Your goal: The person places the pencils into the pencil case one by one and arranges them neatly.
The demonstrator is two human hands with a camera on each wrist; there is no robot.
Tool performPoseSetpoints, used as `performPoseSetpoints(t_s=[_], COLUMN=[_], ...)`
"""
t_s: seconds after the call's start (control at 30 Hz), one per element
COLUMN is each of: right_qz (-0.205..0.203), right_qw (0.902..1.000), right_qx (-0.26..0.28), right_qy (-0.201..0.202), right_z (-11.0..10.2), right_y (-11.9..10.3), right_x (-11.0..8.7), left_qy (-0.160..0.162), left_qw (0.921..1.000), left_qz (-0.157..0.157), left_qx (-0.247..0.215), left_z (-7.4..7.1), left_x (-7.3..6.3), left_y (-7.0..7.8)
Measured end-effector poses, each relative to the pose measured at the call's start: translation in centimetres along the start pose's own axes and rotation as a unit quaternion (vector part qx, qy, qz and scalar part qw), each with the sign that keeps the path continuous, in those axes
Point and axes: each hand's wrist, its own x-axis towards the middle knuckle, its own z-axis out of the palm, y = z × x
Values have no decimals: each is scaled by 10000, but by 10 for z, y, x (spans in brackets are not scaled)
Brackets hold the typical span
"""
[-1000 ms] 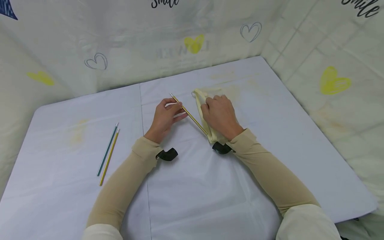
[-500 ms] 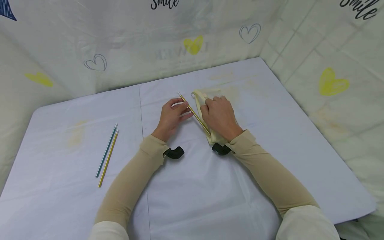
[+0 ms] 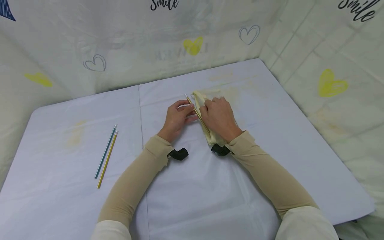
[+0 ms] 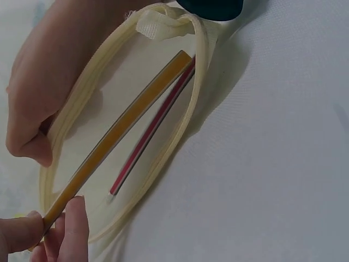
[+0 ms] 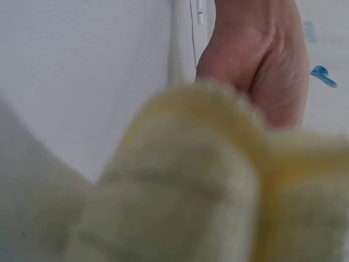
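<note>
My left hand point(image 3: 177, 118) pinches a gold pencil point(image 4: 117, 131) near its upper end between thumb and fingers. The pencil slants across the mouth of a pale yellow zippered pouch point(image 3: 212, 138). In the left wrist view the pouch gapes wide, its zipper edge point(image 4: 203, 49) forming a long oval. A red pencil point(image 4: 150, 131) lies inside it. My right hand point(image 3: 220, 116) grips the pouch's far side with curled fingers; its fingertips are partly hidden. Blurred pouch cloth point(image 5: 174, 185) fills the lower part of the right wrist view.
On the left of the white-covered table point(image 3: 240, 193) lie a teal pencil point(image 3: 105, 153) and another gold pencil point(image 3: 107, 160), side by side. A white curtain point(image 3: 126, 43) with printed hearts stands behind the table. Dark wrist cameras point(image 3: 179, 154) hang under both sleeves.
My left hand has moved right with the gold pencil, bringing it from beside the pouch to over its opening. The right hand keeps its grip on the pouch, nearly still.
</note>
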Motion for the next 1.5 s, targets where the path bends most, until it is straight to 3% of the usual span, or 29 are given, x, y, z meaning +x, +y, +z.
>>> performPoseSetpoints(t_s=[0.57, 1.2, 1.5], right_qz=[-67, 7, 35], right_qw=[9999, 9999, 9998], right_qx=[-93, -83, -158], right_qy=[115, -115, -104], right_z=[0, 0, 0], right_y=[-1, -2, -2], right_x=[0, -1, -1], left_qy=[-110, -62, 116], left_qw=[9994, 9959, 9946], left_qz=[-139, -134, -121], left_qx=[302, 893, 1023], left_z=[4, 8, 2], left_x=[2, 1, 1], left_y=[-4, -3, 0])
